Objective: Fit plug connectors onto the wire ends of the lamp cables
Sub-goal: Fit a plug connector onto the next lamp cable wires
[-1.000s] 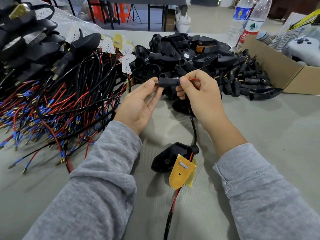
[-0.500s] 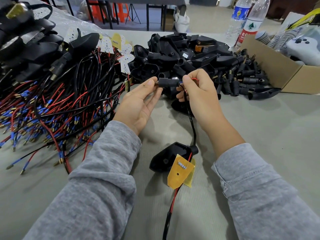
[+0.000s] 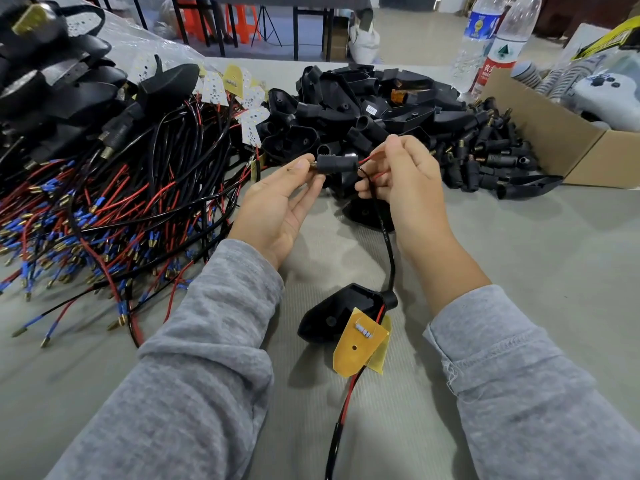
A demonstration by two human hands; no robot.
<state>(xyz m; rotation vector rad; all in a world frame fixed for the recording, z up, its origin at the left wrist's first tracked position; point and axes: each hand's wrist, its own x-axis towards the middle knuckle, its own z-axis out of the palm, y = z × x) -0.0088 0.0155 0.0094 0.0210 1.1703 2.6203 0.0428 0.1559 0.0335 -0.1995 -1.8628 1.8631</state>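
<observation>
My left hand (image 3: 277, 206) lies palm up and holds a black plug connector (image 3: 337, 163) between thumb and fingertips, its brass threaded tip against the thumb. Just right of the connector, my right hand (image 3: 408, 181) pinches the red wire (image 3: 367, 160) that enters its rear end. A black cable (image 3: 389, 251) runs from there down to a black lamp housing (image 3: 341, 311) lying on the table, with a yellow LED board (image 3: 360, 344) on top of it.
A tangle of red and black wires with blue-sleeved ends (image 3: 104, 209) fills the left. Black housings (image 3: 363, 105) are heaped behind my hands, loose plug connectors (image 3: 485, 157) to their right. A cardboard box (image 3: 554, 133) and two bottles (image 3: 481, 39) stand at the back right.
My right hand has drawn slightly away from the connector's rear, and more red wire shows between them. My left hand keeps its hold on the connector.
</observation>
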